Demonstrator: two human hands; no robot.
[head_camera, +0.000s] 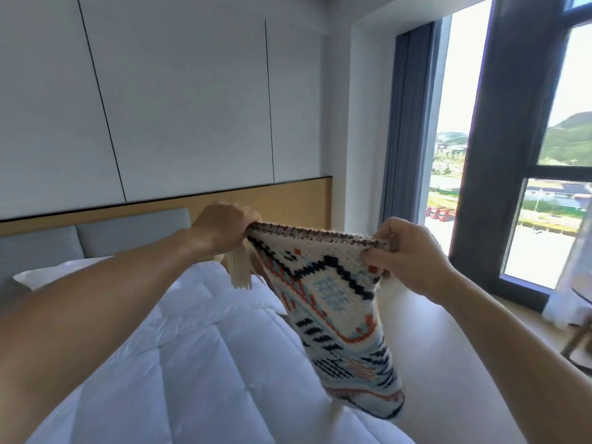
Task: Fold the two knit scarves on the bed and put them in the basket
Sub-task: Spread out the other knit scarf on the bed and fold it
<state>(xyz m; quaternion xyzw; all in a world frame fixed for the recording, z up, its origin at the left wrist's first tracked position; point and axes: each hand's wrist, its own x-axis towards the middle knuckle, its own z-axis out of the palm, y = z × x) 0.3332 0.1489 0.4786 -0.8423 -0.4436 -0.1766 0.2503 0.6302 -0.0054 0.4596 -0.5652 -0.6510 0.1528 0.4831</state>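
A cream knit scarf (339,302) with navy, orange and light-blue patterns hangs in the air above the bed's right side. My left hand (224,227) grips its top edge at the left corner, where cream fringe dangles. My right hand (405,254) pinches the right corner of the same top edge. The scarf hangs doubled, its lower end near the duvet's edge. A second scarf and the basket are out of view.
The bed with a white quilted duvet (179,363) fills the lower left, with a white pillow (57,270) and a grey headboard (128,232) behind. Light wooden floor (448,363) lies to the right, before a tall window with dark curtains (499,155).
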